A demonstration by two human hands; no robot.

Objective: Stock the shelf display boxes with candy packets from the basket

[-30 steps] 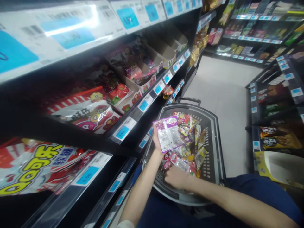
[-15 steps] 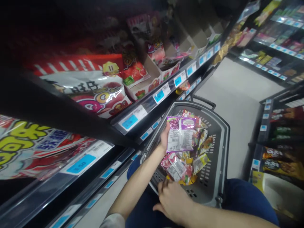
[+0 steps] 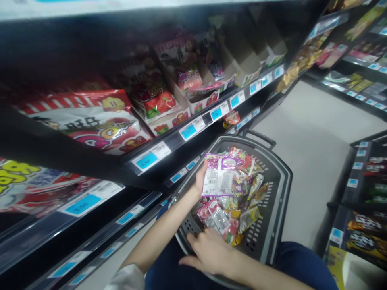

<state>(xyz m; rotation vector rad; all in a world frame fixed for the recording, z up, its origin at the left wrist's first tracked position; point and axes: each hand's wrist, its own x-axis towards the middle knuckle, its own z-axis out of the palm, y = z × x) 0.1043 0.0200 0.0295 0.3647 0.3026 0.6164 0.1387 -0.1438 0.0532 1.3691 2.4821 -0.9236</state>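
Note:
My left hand (image 3: 200,177) grips the left edge of a purple-and-white candy packet (image 3: 218,183), its printed back facing up. The packet is held over the grey shopping basket (image 3: 279,209), above several other packets. My right hand (image 3: 211,249) is over the basket's near side, thumb spread away from bent fingers, with nothing visible in it. Its fingertips are close to a pink packet (image 3: 216,215); whether they touch it I cannot tell. A red packet (image 3: 243,157) and a yellow-and-grey packet (image 3: 249,219) lie in the basket, which stands between my knees.
On the left, a dark shelf (image 3: 151,157) with price labels holds gummy candy bags (image 3: 99,125) and open cartons (image 3: 172,121). Another shelf of snack bags (image 3: 365,237) stands on the right. Pale floor (image 3: 320,117) runs between them toward farther shelves.
The purple packet, still in my left hand, has shifted left, showing more of the red packet behind it. My right hand has moved slightly left. The camera view has shifted as well.

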